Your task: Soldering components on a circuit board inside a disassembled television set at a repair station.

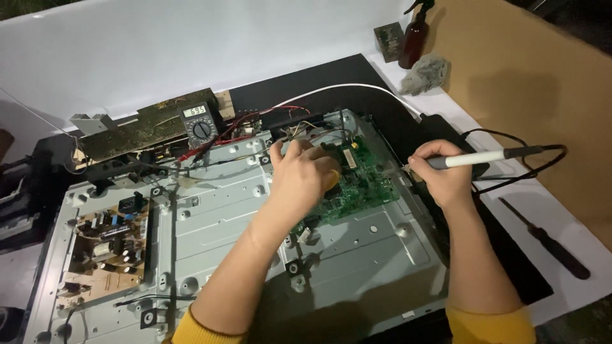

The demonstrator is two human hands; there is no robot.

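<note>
My left hand (299, 175) rests on a green circuit board (363, 181) mounted on the grey metal back panel (242, 216) of a flat screen. Its fingers curl around a small yellow object at the board's left edge, mostly hidden by the hand. My right hand (443, 178) grips a white and grey soldering iron (484, 157), its tip pointing left at the board's right edge. A black cord runs from the iron's rear end to the right.
A brown power board (105, 245) sits at the panel's left. A multimeter (202, 125) with red and black leads lies behind. A black screwdriver (551, 239) lies at the right, a brown spray bottle (414, 38) and grey rag (426, 73) at the back.
</note>
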